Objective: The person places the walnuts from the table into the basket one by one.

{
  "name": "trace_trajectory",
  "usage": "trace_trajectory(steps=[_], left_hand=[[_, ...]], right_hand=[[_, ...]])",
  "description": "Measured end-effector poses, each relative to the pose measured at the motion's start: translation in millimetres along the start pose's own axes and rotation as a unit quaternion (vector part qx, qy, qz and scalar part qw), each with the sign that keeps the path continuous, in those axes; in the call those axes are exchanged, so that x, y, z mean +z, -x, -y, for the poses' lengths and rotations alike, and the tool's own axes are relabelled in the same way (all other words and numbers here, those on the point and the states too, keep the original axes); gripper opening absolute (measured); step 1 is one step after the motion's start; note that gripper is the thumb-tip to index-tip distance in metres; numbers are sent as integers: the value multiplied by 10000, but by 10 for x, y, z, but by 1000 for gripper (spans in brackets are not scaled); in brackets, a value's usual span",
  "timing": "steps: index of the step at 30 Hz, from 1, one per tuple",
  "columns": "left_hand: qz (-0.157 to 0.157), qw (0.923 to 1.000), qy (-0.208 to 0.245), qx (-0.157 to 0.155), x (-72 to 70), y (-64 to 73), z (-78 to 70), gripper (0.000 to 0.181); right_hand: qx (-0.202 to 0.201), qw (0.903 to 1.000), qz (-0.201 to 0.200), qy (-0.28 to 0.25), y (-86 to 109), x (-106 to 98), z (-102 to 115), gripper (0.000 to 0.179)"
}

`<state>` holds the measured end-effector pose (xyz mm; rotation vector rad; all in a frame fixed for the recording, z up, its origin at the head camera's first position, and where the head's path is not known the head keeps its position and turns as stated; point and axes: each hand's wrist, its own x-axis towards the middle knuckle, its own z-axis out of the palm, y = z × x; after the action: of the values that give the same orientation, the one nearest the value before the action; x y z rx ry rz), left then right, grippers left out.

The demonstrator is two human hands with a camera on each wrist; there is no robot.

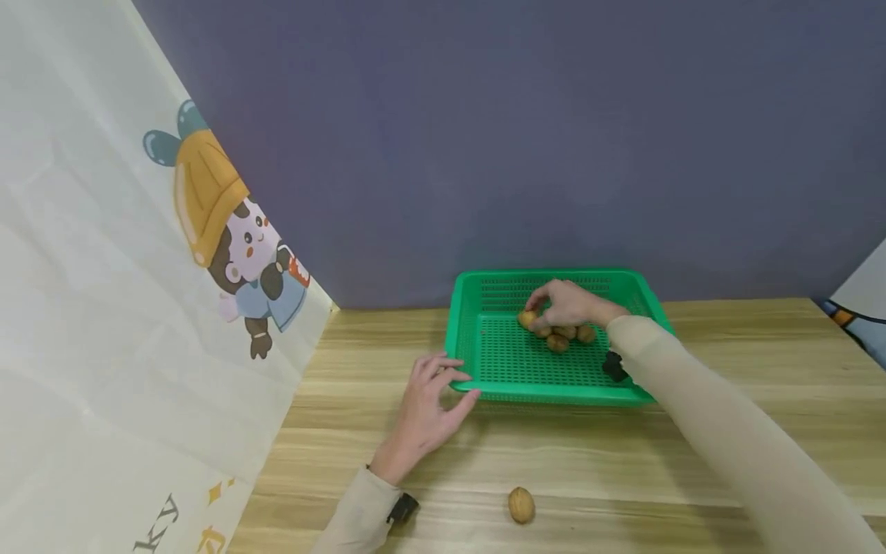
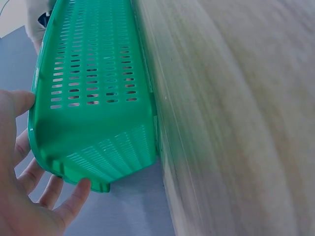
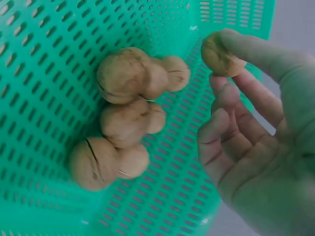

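A green plastic basket [image 1: 561, 395] stands on the wooden table, with several walnuts [image 3: 125, 123] grouped on its floor. My right hand [image 1: 566, 303] is inside the basket, pinching one walnut [image 3: 219, 55] between thumb and fingers. In the right wrist view this walnut is held apart from the grouped ones. At the basket's near left corner, my left hand [image 1: 427, 404] has its fingers spread, with fingertips and thumb touching the rim [image 2: 35, 98]. A single walnut [image 1: 521, 505] lies on the table in front of the basket.
The wooden table [image 1: 374, 338] meets a dark blue-grey wall [image 1: 484, 154] just behind the basket. On the left is a white sheet [image 1: 90, 269] printed with a cartoon figure. Another printed panel [image 1: 868, 308] shows at the far right.
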<state>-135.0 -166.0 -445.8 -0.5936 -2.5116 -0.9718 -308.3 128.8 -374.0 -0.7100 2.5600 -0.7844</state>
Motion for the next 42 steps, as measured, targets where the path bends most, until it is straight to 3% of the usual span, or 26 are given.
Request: trace_trajectory(steps=[6, 9, 22, 28, 35, 42], left_hand=[[61, 10000, -18, -29, -5, -19, -10, 20], [107, 9999, 5, -54, 0, -21, -10, 20], [47, 10000, -7, 35, -23, -31, -9, 20], [23, 9999, -73, 66, -14, -19, -8, 20], [54, 10000, 54, 26, -4, -21, -3, 20], [23, 10000, 76, -3, 1, -19, -1, 19]], right_hand=[[421, 9948, 192, -907, -106, 159, -142, 44], [508, 9931, 191, -1040, -149, 227, -218, 47], [392, 9979, 32, -513, -209, 243, -301, 47], [373, 9964, 27, -762, -145, 204, -272, 43], [7, 9997, -75, -248, -13, 38, -123, 42], [-283, 9988, 72, -395, 256, -186, 155, 43]])
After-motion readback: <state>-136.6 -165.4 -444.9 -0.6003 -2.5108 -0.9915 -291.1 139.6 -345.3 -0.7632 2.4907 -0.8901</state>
